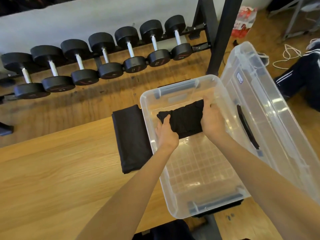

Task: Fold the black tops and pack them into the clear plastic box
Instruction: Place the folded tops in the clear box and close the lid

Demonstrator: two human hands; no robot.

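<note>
A clear plastic box stands at the right end of the wooden table. Inside its far half I hold a folded black top between both hands. My left hand grips the top's near left edge, thumb lying on the cloth. My right hand grips its right edge, fingers curled over the far corner. A second folded black top lies on the table just outside the box's left wall, touching it.
The box's clear lid leans open off its right side. The wooden table stretches to the left. Beyond it a rack of black dumbbells lines the wall. A person's leg in striped trousers is on the floor at right.
</note>
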